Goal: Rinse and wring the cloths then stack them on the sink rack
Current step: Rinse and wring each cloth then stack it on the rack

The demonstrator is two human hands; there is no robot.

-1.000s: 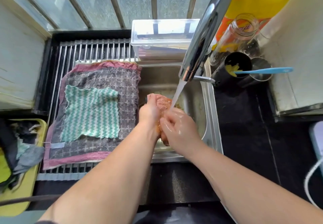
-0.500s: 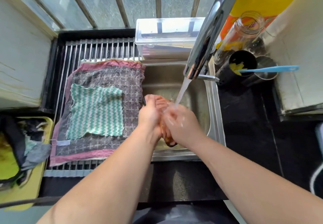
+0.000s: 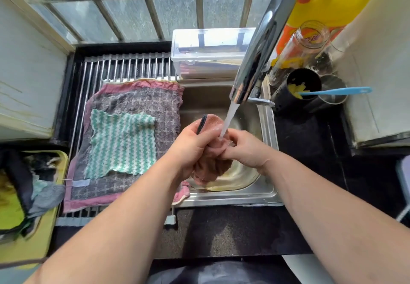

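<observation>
Both hands hold one pink cloth with a dark edge over the steel sink. The left hand is wrapped around its bunched middle and the right hand pinches it with curled fingers. Water from the tap falls on the cloth between them. Two cloths lie flat on the sink rack: a large grey-and-pink checked cloth, and a green-and-white zigzag cloth on top of it. The checked one carries a small white tag, its print too small to read. Behind the sink stands one clear plastic box. To the right are one yellow jug and one glass jar whose label is blurred. At far left, one yellow tray holds a heap of other cloths.
</observation>
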